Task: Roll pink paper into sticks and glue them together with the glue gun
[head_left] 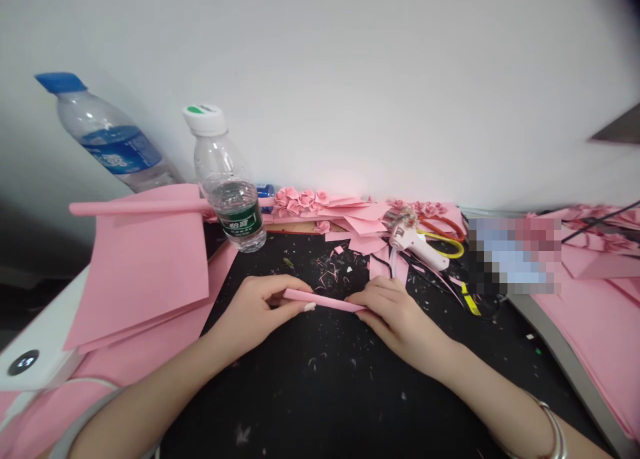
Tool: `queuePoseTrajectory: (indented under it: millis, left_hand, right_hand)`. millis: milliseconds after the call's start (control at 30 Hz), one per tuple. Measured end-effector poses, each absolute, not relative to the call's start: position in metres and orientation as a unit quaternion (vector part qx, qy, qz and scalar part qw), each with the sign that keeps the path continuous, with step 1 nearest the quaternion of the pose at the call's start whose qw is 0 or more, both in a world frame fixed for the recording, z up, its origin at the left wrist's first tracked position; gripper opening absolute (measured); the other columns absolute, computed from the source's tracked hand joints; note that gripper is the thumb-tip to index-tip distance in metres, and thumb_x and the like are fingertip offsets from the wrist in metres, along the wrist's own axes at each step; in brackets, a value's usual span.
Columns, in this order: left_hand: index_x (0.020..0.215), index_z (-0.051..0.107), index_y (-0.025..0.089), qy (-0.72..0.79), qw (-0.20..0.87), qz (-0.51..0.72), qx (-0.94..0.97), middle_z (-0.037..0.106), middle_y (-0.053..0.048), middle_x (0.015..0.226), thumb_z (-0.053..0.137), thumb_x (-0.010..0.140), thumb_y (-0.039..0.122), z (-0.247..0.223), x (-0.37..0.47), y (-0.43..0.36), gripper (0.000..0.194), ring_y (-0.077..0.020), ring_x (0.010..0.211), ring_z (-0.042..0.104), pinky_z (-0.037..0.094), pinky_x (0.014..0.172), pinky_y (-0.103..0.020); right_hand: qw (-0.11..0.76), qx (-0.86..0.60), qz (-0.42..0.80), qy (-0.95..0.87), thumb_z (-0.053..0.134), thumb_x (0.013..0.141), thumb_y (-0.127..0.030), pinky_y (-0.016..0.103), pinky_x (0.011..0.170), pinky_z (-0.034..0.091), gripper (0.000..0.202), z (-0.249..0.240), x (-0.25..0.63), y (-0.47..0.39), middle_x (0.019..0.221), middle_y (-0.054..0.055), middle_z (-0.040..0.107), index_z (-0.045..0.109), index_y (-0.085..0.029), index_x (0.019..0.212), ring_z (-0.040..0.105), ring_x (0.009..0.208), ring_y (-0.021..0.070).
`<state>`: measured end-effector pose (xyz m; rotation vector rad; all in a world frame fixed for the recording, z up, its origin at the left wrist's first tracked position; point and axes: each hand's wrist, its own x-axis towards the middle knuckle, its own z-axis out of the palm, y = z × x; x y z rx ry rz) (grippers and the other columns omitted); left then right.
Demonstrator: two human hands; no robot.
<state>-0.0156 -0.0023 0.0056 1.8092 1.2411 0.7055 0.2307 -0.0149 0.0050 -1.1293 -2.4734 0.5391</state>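
Note:
A narrow pink paper roll (327, 302) is held level above the black table, stretched between my two hands. My left hand (267, 306) grips its left end between thumb and fingers. At the other end, my right hand (393, 312) pinches the roll, with the fingertips partly hidden. Just beyond the roll lie thin pink paper scraps (330, 269). A white and pink glue gun (420, 246) rests past my right hand, its nozzle end toward the wall.
Two plastic bottles, one blue-capped (120, 149) and one white-capped (227, 186), stand at the left. Pink paper sheets (145, 266) lie beside them, near a white device (45, 352). Pink paper roses (300, 202) line the wall. Yellow-handled scissors (445, 246) and more pink paper (595, 326) are at the right.

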Motion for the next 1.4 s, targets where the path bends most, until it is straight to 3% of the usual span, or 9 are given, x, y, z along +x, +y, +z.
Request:
queuePoseTrajectory:
  millis: [233, 433, 667, 1000, 1167, 1400]
  left_hand:
    - [0.080, 0.070, 0.021, 0.495, 0.428, 0.268, 0.707, 0.068, 0.002, 0.074, 0.063, 0.076, 0.027, 0.005, -0.015, -0.002, 0.010, -0.0120, 0.064, 0.056, 0.040, 0.057, -0.021]
    - [0.075, 0.070, 0.020, 0.515, 0.469, 0.240, 0.676, 0.067, 0.002, 0.069, 0.066, 0.073, 0.030, 0.004, -0.013, -0.004, 0.011, -0.0128, 0.064, 0.055, 0.039, 0.056, -0.021]
    - [0.071, 0.067, 0.017, 0.515, 0.506, 0.218, 0.656, 0.064, 0.001, 0.064, 0.066, 0.072, 0.034, 0.003, -0.009, -0.008, 0.018, -0.0118, 0.059, 0.053, 0.035, 0.051, -0.020]
    - [0.081, 0.067, 0.016, 0.480, 0.592, 0.239, 0.601, 0.072, -0.003, 0.080, 0.063, 0.076, 0.029, 0.004, -0.007, -0.008, 0.015, -0.0171, 0.077, 0.066, 0.051, 0.068, -0.026]
    - [0.087, 0.066, 0.016, 0.460, 0.628, 0.250, 0.575, 0.073, -0.005, 0.083, 0.062, 0.079, 0.028, 0.005, -0.008, -0.006, 0.016, -0.0180, 0.082, 0.068, 0.054, 0.071, -0.028]
    - [0.094, 0.063, 0.015, 0.433, 0.674, 0.282, 0.528, 0.074, -0.006, 0.086, 0.063, 0.080, 0.027, 0.003, -0.014, -0.002, 0.018, -0.0193, 0.085, 0.069, 0.056, 0.072, -0.028]
  right_hand:
    - [0.187, -0.387, 0.189, -0.883, 0.045, 0.091, -0.019, 0.035, 0.077, 0.039, 0.021, 0.006, 0.231, -0.015, 0.087, 0.005, 0.064, 0.059, -0.020, 0.106, 0.053, 0.082, 0.0184]
    - [0.213, -0.400, 0.197, -0.869, 0.053, 0.088, -0.023, 0.031, 0.072, 0.040, 0.009, 0.004, 0.228, -0.016, 0.076, 0.002, 0.062, 0.061, -0.019, 0.086, 0.052, 0.075, 0.0163]
    - [0.219, -0.422, 0.204, -0.856, 0.050, 0.089, -0.025, 0.029, 0.063, 0.038, 0.023, 0.005, 0.226, -0.021, 0.062, 0.001, 0.057, 0.060, -0.018, 0.070, 0.050, 0.063, 0.0146]
    - [0.188, -0.451, 0.271, -0.829, 0.049, 0.089, -0.022, 0.028, 0.062, 0.038, 0.030, 0.011, 0.228, -0.017, 0.054, -0.001, 0.057, 0.056, -0.018, 0.060, 0.050, 0.058, 0.0130]
    - [0.216, -0.462, 0.330, -0.795, 0.050, 0.088, -0.019, 0.027, 0.063, 0.042, 0.022, 0.013, 0.228, -0.016, 0.053, -0.003, 0.060, 0.065, -0.019, 0.071, 0.055, 0.057, 0.0122]
    - [0.304, -0.501, 0.432, -0.685, 0.058, 0.082, -0.023, 0.023, 0.058, 0.044, 0.014, 0.017, 0.230, -0.014, 0.063, 0.000, 0.066, 0.062, -0.018, 0.070, 0.061, 0.059, 0.0126]
